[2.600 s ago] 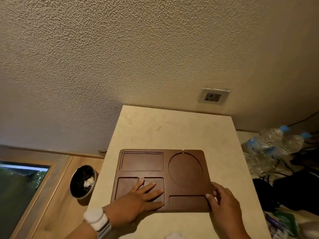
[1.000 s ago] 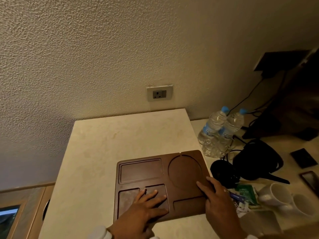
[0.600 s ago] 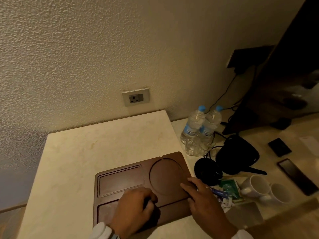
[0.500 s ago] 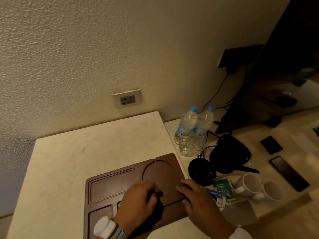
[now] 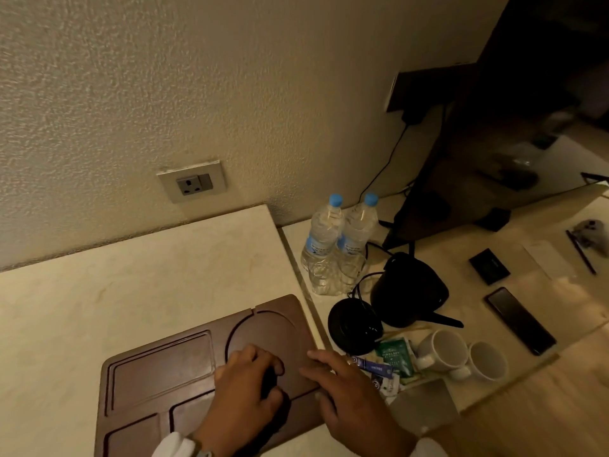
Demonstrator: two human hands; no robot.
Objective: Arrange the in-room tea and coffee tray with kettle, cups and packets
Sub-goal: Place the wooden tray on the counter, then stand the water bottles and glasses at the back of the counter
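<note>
A dark wooden tray (image 5: pixel 158 374) with several recessed compartments lies on the pale counter (image 5: pixel 131 278). My left hand (image 5: pixel 244 394) hovers over it by the round recess, fingers curled with nothing in them. My right hand (image 5: pixel 349 387) rests spread at the tray's right edge. On the lower surface to the right lie a black kettle (image 5: pixel 408 288) on its side, its round black base (image 5: pixel 354 324), two white cups (image 5: pixel 441 349) (image 5: pixel 486 361), and a green packet (image 5: pixel 395 354) and a blue packet (image 5: pixel 372 364).
Two water bottles (image 5: pixel 339 245) stand by the wall near the kettle. A wall socket (image 5: pixel 192 181) sits above the counter. A phone (image 5: pixel 520 319), a small black card (image 5: pixel 489 265) and a pen (image 5: pixel 580 252) lie further right. A dark TV (image 5: pixel 494 143) stands behind.
My view has swung right, bringing the kettle, cups and packets into sight. My left hand went from flat on the tray to curled. My right hand moved along the tray's right edge.
</note>
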